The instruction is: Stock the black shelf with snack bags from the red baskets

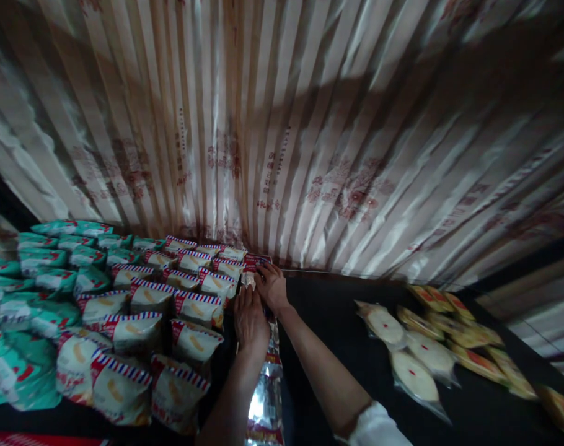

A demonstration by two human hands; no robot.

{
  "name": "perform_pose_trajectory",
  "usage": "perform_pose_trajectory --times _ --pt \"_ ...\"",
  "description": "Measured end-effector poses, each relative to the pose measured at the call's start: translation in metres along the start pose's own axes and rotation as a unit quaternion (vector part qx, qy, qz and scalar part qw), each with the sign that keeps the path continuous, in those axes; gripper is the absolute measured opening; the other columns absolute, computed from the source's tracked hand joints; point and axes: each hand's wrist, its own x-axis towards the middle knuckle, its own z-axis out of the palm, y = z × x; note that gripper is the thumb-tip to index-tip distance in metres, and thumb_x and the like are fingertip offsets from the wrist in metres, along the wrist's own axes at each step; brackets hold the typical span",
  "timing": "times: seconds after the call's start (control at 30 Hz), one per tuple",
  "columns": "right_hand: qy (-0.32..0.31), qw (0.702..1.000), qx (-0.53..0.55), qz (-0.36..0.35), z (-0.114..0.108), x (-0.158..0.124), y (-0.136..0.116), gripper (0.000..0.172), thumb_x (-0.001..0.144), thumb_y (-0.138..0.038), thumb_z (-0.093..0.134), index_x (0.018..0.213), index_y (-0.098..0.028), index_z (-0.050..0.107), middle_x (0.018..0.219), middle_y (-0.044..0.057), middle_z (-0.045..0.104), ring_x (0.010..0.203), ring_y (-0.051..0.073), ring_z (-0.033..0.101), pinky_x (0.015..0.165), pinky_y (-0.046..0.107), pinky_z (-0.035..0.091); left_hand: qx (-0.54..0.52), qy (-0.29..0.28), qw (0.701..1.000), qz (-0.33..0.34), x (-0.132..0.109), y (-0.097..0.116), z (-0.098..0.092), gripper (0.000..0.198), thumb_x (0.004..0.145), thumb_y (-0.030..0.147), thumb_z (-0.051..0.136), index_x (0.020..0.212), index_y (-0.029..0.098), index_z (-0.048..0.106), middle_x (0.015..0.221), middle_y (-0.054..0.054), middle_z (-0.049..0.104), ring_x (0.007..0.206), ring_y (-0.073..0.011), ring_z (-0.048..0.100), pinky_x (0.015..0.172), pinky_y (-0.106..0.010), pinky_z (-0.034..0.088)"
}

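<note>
Both my hands reach to the far end of a narrow row of shiny silver and dark-red packets (266,396), by the back curtain. My left hand (251,319) has its fingers close together and bent over the near edge of a small pale packet (248,278); its thumb is hidden. Just right of it and farther back, my right hand (271,286) curls its fingers over the same packet's right side. Behind the fingertips lies a red packet (256,260). My forearms cover part of the row.
Left of the row stand several cream snack bags (136,332) with striped tops, then several green bags (49,316). To the right on the black table (328,347) lie round white pieces in clear wrap (416,375) and yellow packets (480,362). A printed pleated curtain (282,124) hangs behind.
</note>
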Motion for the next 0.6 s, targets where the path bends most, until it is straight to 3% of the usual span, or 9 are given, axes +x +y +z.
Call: perform_pose_trajectory --times 0.17,0.37,0.5,0.6 --pt "0.017 0.999 0.031 -0.012 0.003 -0.001 0.003 0.029 0.084 -0.024 0.05 0.106 -0.021 0.069 0.122 0.009 0.061 0.123 0.024 0.045 0.104 0.042 0.035 -0.004 0.025 1.0 0.008 0.0 -0.002 0.005 0.05 0.079 0.001 0.037 0.128 0.005 0.049 0.134 -0.018 0.05 0.13 -0.0257 0.04 0.108 -0.041 0.032" --pt "0.064 0.993 0.101 -0.012 -0.01 -0.021 -0.004 0.03 0.084 -0.024 0.046 0.101 -0.015 0.069 0.124 0.013 0.058 0.119 0.024 0.05 0.101 0.04 0.04 -0.029 0.038 0.998 0.031 -0.005 0.002 -0.006 0.046 0.08 0.005 0.039 0.125 0.002 0.05 0.132 -0.021 0.05 0.131 -0.0276 0.038 0.109 -0.044 0.031" --pt "0.079 0.984 0.158 0.03 -0.035 -0.055 -0.015 0.03 0.084 -0.028 0.046 0.099 -0.015 0.068 0.119 0.013 0.06 0.114 0.023 0.053 0.099 0.04 0.042 -0.077 0.062 0.994 0.055 -0.03 0.01 -0.015 0.044 0.081 0.009 0.042 0.125 0.005 0.05 0.132 -0.02 0.051 0.13 -0.0279 0.039 0.107 -0.046 0.035" --pt "0.087 0.971 0.215 0.063 -0.06 -0.092 -0.026 0.029 0.085 -0.029 0.045 0.099 -0.017 0.067 0.119 0.012 0.06 0.112 0.021 0.054 0.099 0.04 0.042 -0.123 0.047 0.989 0.063 -0.068 0.016 -0.02 0.046 0.083 0.009 0.037 0.129 0.008 0.045 0.13 -0.017 0.053 0.125 -0.0243 0.045 0.104 -0.042 0.04"
